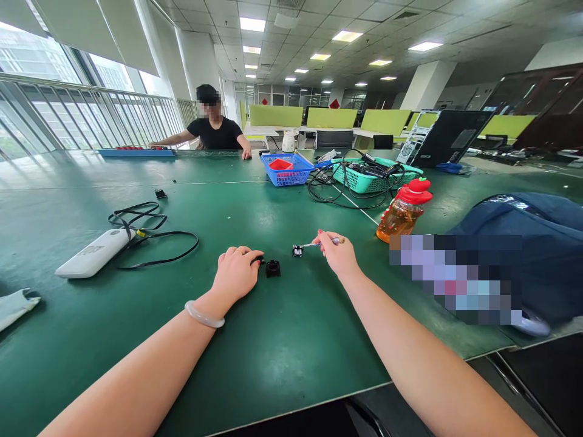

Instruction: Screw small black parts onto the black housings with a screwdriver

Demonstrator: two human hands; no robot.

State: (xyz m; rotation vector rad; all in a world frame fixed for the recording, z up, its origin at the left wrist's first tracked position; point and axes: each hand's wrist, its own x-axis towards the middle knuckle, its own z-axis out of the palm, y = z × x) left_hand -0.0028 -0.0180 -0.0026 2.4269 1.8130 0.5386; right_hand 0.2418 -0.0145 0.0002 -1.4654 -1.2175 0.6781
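My left hand, a pale bangle at its wrist, rests on the green table with its fingers closed on a small black piece. Just to the right of that piece, a black square part with a round recess lies on the tabletop. My right hand is closed around a slim screwdriver with a gold-coloured end, held nearly level. Its thin tip points left and meets or nearly meets a small black-and-white part. Whether they touch, I cannot tell.
On the left lie a white power bank and a black cable. A red-capped bottle and dark blue bag stand right. Farther back are blue and green baskets; a person sits across the table.
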